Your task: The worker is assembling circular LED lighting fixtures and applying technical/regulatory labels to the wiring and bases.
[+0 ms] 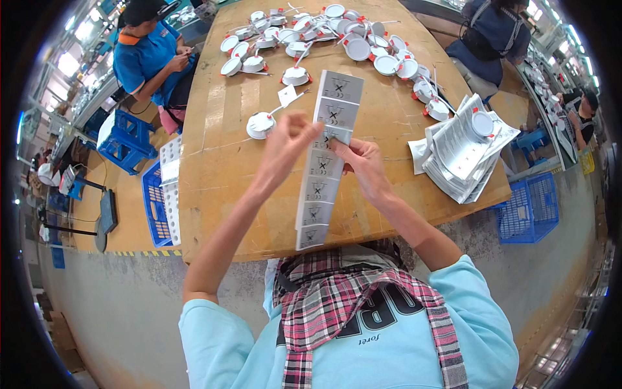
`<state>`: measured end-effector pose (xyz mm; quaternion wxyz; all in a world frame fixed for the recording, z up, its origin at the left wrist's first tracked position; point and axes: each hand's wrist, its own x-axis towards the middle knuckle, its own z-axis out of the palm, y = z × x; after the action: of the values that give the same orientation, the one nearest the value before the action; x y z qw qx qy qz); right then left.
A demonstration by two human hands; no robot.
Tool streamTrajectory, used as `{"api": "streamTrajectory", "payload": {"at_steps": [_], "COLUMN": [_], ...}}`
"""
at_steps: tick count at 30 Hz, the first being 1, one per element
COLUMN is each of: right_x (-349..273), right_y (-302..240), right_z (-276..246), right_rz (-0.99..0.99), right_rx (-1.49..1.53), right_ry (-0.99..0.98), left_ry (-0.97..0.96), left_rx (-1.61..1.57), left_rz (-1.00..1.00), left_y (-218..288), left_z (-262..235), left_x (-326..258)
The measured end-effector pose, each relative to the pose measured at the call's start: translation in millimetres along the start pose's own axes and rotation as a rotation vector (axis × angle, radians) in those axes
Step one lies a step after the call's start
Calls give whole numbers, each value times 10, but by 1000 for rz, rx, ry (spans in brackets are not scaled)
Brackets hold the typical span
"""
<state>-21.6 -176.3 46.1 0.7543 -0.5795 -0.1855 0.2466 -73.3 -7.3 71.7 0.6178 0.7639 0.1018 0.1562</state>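
Note:
A long strip of grey stickers (315, 188), printed with crossed-out bin symbols, stands tilted in front of me. My right hand (366, 162) grips its right edge, thumb on the printed face and fingers behind. At the left edge is my left hand (288, 142), its fingers curled in and its thumb close against the strip; whatever they pinch is hidden. Just beyond the left hand lies a round white downlight (260, 126) with a cable, near a small white tag (287, 96). Another downlight (296, 76) with red clips sits farther back.
Many white downlights (356, 48) with red clips cover the table's far part. At right, a stack of silvery sheets (457, 155) carries one downlight (482, 123). Blue crates (528, 207) flank the table (220, 194). A person in blue (146, 61) is at far left.

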Motion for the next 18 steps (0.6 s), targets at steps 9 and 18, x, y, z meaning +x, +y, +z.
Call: {"api": "streamTrajectory", "payload": {"at_steps": [9, 18], "right_x": [27, 133], "right_y": [76, 83], "right_z": [-303, -674], "right_rz": [28, 42], "right_rx": [3, 389], "right_ry": [237, -59], "left_ry": [-452, -474], "left_rx": [-81, -424], "left_rz": [-288, -474], "left_y": [-60, -190], "left_z": [135, 135], "left_x": [-298, -529]}}
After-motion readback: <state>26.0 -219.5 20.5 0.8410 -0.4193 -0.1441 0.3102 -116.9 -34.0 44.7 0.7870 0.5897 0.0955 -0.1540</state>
